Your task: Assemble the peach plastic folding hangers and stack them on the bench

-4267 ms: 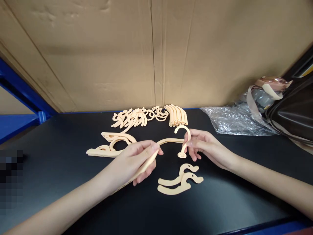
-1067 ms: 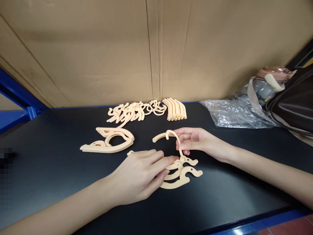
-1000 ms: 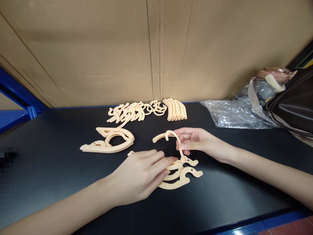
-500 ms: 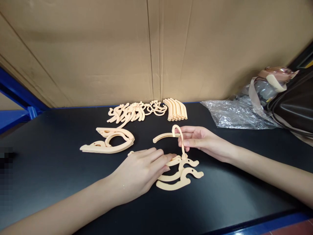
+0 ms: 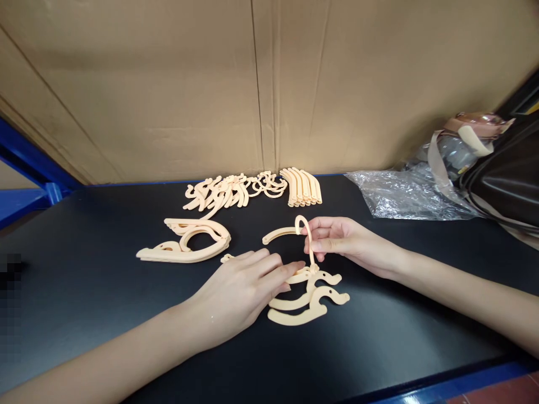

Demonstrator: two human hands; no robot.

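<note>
Between thumb and fingers, my right hand (image 5: pixel 337 241) pinches a cream plastic hook (image 5: pixel 310 242), held upright with its curl at the top. The hook's lower end meets curved cream pieces (image 5: pixel 295 318) lying on the black table (image 5: pixel 379 336). My left hand (image 5: pixel 252 286) is bent over those pieces from the left, its fingertips pressing on one of them near the hook's base; its palm side is hidden. Just behind, a curved strip (image 5: pixel 278 234) runs up to my right fingers. A small piece end (image 5: pixel 226 258) peeks out behind my left hand.
Folded cream hanger parts (image 5: pixel 197 257) lie to the left. Along the back are a pile of curved pieces (image 5: pixel 227 192), loose hooks (image 5: pixel 269 184) and stacked strips (image 5: pixel 304 188). Clear plastic (image 5: pixel 404 193), a bottle (image 5: pixel 463 143) and a dark bag (image 5: pixel 509 179) stand right. Cardboard (image 5: pixel 168 84) rises behind.
The upright hook has shifted slightly to the left at its lower end, with my right hand still on it. My left hand is almost unchanged.
</note>
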